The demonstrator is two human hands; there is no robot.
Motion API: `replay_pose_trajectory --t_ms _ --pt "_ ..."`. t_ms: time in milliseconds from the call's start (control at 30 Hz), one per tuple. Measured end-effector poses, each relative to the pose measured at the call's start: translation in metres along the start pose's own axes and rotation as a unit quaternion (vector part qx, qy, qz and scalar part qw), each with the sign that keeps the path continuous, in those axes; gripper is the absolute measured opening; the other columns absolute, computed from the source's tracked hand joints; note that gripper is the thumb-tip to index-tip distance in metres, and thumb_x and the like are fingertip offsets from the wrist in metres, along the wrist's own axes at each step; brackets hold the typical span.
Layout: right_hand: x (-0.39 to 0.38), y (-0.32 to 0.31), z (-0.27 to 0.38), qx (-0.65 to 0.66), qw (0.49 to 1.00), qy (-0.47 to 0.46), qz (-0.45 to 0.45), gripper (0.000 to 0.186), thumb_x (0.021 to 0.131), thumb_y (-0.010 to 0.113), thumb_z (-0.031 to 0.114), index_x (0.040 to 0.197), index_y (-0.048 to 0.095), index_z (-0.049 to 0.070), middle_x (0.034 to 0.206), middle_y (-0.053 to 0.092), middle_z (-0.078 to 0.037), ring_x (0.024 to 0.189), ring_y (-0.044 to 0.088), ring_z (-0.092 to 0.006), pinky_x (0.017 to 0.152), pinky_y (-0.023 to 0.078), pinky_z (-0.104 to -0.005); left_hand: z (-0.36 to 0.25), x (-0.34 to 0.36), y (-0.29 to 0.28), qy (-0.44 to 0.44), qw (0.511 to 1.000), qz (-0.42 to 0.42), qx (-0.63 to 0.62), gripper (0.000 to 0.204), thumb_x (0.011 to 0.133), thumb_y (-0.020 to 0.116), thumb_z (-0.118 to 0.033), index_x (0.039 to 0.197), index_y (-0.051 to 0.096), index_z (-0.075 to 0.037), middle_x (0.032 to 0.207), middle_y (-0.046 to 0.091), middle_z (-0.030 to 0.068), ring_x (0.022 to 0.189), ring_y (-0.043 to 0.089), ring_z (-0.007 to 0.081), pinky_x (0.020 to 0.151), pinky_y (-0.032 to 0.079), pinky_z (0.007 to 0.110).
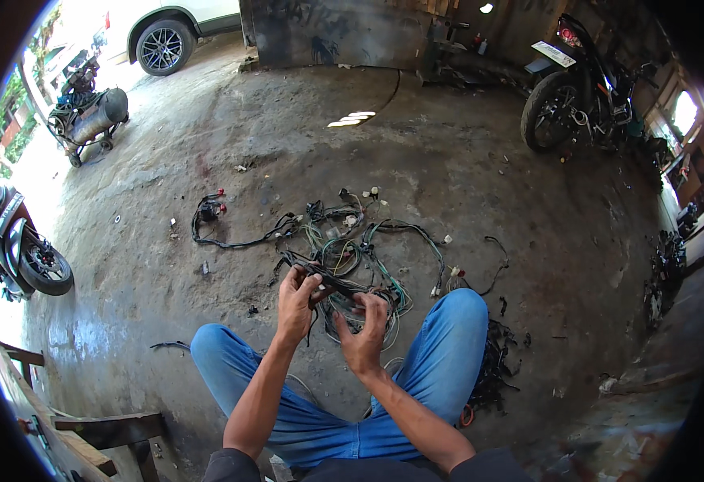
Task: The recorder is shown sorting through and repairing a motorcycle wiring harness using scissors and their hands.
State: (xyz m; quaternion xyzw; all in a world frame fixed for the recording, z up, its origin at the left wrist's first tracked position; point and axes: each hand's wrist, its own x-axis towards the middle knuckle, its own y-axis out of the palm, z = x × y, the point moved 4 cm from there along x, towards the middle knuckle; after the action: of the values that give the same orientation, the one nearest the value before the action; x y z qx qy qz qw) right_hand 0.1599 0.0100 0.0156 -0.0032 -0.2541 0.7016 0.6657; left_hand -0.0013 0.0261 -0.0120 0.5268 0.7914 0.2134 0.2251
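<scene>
- Two bare hands meet at a dark wire bundle (340,283), raised between the knees over a tangle of wires (360,251).
- The left hand (295,302) pinches the bundle between thumb and fingers; the right hand's (363,328) thumb and fingertips stand apart near its other end, though whether they touch a strand cannot be told.
- Good handling likely means a steady left pinch while the right parts strands singly, easing loops out rather than tugging.
- White connectors (447,239) probably snag; lifting them by their housings would spare the wires.
- The left knee (217,344) and right knee (464,312) bound sideways movement, with black scraps (492,361) beside the right.
- Room widens ahead, across the concrete floor (287,153).
</scene>
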Motion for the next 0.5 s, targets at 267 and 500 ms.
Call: replay_pose_trajectory --t_ms 267,500 --pt "-0.002 -0.007 -0.001 -0.025 0.999 -0.020 -0.038 0.030 0.079 0.074 0.002 0.106 0.063 0.000 0.109 0.052 -0.014 0.103 0.056 -0.0307 0.089 0.047 -0.0415 -0.003 -0.005 0.015 -0.032 0.998 0.051 0.034 0.034 0.092 0.069 -0.007 0.121 0.052 -0.004 0.106 0.060 0.0020 0.098 0.063 0.0113 0.082 0.056 0.030" --pt "0.000 -0.011 -0.001 -0.072 0.997 -0.037 -0.010 0.019 0.078 0.075 0.007 0.096 0.067 0.002 0.106 0.055 -0.013 0.107 0.053 -0.0314 0.094 0.043 -0.0427 -0.005 -0.007 0.014 -0.024 0.996 0.061 0.052 0.042 0.087 0.068 -0.003 0.124 0.047 -0.002 0.106 0.062 0.0054 0.094 0.067 0.0147 0.085 0.058 0.032"
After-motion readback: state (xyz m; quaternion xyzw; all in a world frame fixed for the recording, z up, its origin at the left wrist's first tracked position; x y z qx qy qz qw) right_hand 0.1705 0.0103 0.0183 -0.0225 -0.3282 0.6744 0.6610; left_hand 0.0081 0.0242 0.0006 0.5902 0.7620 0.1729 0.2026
